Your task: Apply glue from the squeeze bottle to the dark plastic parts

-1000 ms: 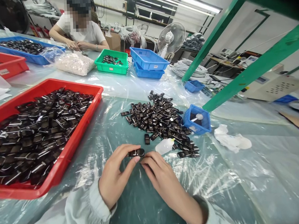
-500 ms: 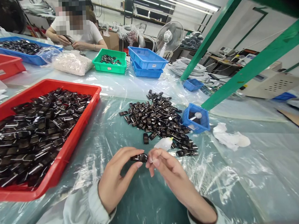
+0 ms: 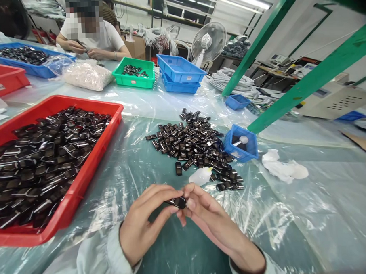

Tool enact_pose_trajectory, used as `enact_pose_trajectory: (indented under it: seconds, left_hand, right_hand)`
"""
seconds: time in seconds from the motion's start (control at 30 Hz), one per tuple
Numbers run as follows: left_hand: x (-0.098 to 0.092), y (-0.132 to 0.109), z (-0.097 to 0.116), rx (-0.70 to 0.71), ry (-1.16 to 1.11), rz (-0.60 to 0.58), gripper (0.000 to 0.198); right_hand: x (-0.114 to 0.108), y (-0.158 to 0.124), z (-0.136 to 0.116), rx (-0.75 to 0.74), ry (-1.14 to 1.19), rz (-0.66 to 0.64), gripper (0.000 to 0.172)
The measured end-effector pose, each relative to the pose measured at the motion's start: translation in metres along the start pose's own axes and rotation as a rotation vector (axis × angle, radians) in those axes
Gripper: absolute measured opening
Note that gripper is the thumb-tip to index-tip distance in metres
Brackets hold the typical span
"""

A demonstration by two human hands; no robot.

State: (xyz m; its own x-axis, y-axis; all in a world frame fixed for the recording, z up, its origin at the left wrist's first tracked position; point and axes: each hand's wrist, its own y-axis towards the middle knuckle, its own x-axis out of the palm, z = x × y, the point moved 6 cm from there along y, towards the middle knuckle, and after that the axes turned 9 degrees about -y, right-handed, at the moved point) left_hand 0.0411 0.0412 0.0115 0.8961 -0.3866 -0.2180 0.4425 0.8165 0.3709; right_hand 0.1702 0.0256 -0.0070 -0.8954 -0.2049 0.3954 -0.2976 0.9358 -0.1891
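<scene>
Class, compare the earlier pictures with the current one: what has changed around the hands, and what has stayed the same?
The left hand has shifted slightly right and nearer the wearer with its black part. The right hand has turned, bringing its fingertips to the part's right end; whether they grip it is unclear. The red tray, loose pile and white bottle stayed put.

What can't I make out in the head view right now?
- Black part being held: partly covered by the left hand in the head view.
- Right hand: anything pinched at its fingertips is too small to tell, head view.
- Red tray: its left side is cut off by the head view's left edge.
- Label on the green tray: print too small to read, head view.
</scene>
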Motion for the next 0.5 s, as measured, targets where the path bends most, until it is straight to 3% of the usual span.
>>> enact_pose_trajectory:
  seconds: [0.27,0.5]
  left_hand:
    - [-0.002,-0.003,0.007,0.099,0.058,0.031,0.023]
    - [-0.005,-0.007,0.013,0.28,0.223,0.081,0.025]
  right_hand:
    - [0.006,0.001,0.015,0.03,0.097,-0.03,0.017]
    - [0.022,0.006,0.032,0.092,0.198,-0.054,0.034]
